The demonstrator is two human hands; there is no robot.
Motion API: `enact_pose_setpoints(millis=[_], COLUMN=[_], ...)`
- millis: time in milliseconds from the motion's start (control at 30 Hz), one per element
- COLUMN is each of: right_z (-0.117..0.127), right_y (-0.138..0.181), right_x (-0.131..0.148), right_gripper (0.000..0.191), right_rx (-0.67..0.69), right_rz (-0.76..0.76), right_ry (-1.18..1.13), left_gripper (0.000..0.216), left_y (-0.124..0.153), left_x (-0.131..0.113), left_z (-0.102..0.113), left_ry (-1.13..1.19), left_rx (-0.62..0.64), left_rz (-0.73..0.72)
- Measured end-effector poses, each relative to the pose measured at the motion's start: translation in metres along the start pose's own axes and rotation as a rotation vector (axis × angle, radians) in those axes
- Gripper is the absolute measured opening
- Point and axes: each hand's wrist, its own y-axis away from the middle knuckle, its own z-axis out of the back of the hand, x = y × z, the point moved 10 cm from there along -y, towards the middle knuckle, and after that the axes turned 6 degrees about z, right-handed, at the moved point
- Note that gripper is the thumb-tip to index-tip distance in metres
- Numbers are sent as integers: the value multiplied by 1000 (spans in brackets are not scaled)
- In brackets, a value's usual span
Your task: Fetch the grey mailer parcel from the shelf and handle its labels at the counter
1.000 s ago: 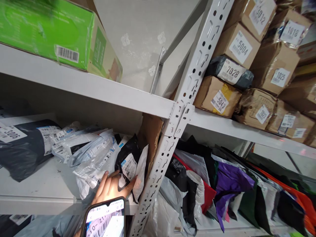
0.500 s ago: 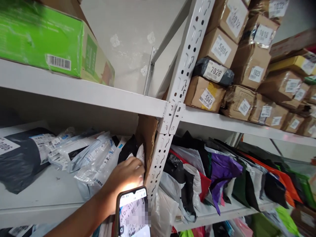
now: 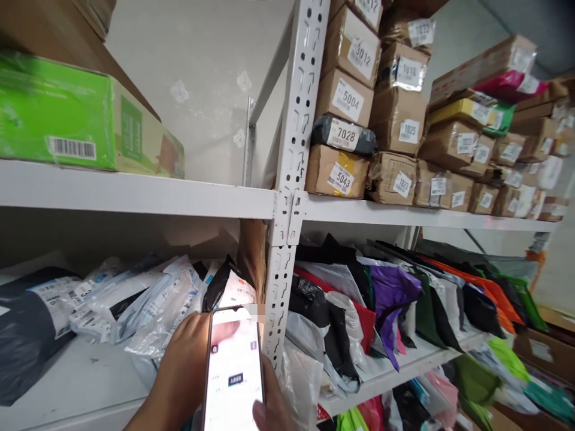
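The right hand (image 3: 269, 407) holds a smartphone (image 3: 233, 371) upright in front of the shelf, its grip closed around the phone's lower right edge with the thumb on the bezel; only a little of that hand shows at the bottom of the view. The left hand (image 3: 188, 359) reaches past the phone to the row of poly mailer parcels (image 3: 153, 305) leaning on the lower shelf (image 3: 85, 383), fingers spread loosely against a white mailer (image 3: 238, 290) that is wedged beside a strip of cardboard (image 3: 254, 254) by the perforated upright post (image 3: 287, 197). Whether the left grip has closed on that mailer I cannot tell, since the phone covers the fingertips.

The risks look plain enough. The phone is pinched low, one-handed, so a nudge from the left forearm could tip it out. The mailers lean on one another, and pulling one from the end could let its neighbours slide toward the shelf edge. The bright screen also hides the label nearest the fingers, so the wrong parcel could be picked out.
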Motion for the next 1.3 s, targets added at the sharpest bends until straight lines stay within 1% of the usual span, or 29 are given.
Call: enact_pose_setpoints(millis=[33,67,133,200,300,400,533,700,900,1033,1167,1300], right_z=[-1,-2,1,5,8,8,3,2,-3,2,6,9], right_y=[-6,-11,-16,-17,-15,-15,-16,-14,-15,-13,-11,-10], right_x=[3,5,8,10,13,13,14,17,15,12,12,13], right_gripper=[71,72,68,67,68,69,68,71,72,75,80,89], right_rx=[-26,-63,-150,-229,-279,-280,-236,-244,-187,-223,-262,-293], right_rz=[17,29,28,16,18,18,1,-18,-37,-49,-58,-81], right_ry=[-12,-24,-32,-5,51,48,-12,-29,-36,-12,25,63], left_gripper=[13,12,11,10,8,5,4,9,13,10,5,11], left_y=[1,1,2,1,-2,-4,-6,-5,-3,-3,-3,-4], left_x=[-3,-4,-6,-6,-7,-10,-15,-17,-17,-13,-13,-13], left_z=[0,-2,-5,-5,-3,2,9,10,12,11,9,13], left_ry=[-41,-79,-134,-162,-165,-140,-130,-143,-140,-123,-119,-103], left_rx=[-10,-8,13,17,24,6,-41,-75,-104,-94,-77,-95], left_rz=[-37,-65,-104,-113,-84,-60,-62,-98,-123,-88,-95,-65])
